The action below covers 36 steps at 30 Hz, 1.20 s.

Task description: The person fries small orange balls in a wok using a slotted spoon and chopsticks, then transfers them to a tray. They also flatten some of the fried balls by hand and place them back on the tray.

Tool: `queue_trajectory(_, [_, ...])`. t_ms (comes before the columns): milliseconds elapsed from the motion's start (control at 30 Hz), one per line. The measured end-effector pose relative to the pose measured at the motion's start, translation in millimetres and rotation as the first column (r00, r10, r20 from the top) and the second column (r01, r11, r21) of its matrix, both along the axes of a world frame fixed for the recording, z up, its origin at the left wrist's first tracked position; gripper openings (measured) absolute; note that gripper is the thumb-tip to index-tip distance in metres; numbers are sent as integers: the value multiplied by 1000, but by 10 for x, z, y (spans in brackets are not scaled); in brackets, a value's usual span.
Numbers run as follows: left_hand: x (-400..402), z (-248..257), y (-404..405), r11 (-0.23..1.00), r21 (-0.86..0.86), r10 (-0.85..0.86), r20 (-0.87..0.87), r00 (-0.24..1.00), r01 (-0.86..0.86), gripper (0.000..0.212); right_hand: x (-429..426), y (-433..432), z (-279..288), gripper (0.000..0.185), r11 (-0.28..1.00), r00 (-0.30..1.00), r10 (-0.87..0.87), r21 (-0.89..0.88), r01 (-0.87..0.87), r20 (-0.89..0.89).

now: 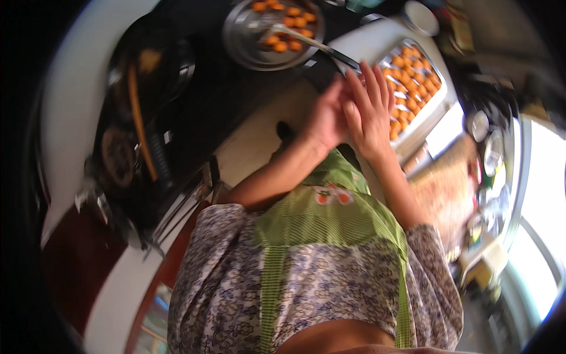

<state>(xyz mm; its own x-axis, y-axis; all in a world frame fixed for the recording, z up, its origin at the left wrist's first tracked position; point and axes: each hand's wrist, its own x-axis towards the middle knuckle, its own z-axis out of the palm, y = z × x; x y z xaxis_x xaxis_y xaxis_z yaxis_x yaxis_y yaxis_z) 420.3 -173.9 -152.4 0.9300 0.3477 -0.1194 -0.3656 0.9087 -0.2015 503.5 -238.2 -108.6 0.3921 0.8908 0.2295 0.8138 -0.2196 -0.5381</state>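
My left hand [329, 113] and my right hand [369, 113] are brought together, palms facing, in front of my green apron [318, 221]. The right hand's fingers are extended; the left hand is blurred. Whether anything lies between the palms is hidden. Just beyond the right hand is a metal tray [437, 95] with many orange balls [415, 82] in it. A round steel pan [236, 37] farther off contains more orange balls [300, 22]. Across its rim rests a skimmer or ladle [309, 40] with a black-ended handle, which reaches towards my fingertips.
On the left, a dark wok [181, 66] sits on the black stovetop, with a long wooden-handled utensil [137, 119] across it. To the right, a broad-bladed knife, seemingly a cleaver [444, 130], lies by a wooden board [446, 190]. A white bowl [420, 17] stands behind the tray.
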Motion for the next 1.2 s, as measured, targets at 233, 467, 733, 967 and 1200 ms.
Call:
queue_trajectory(233, [-390,417,-16,971,216,-19,-370,929,106,42,-13,501,190,46,991,988,130,46,-126,-80])
queue_trajectory(467, [-617,464,10,974,220,139,-432,891,-45,46,-598,557,475,56,895,895,446,-12,-446,-13])
queue_trajectory(733, [-877,449,268,844,508,347,-268,899,-174,60,-927,544,624,60,802,800,598,57,-595,-58])
queue_trajectory(967, [-1198,775,341,951,253,254,-302,919,-180,43,-471,906,617,40,945,987,163,290,-153,-12])
queue_trajectory(1200, [-1509,887,478,879,458,320,-364,875,-131,40,-436,289,293,52,938,370,-174,-40,343,-913])
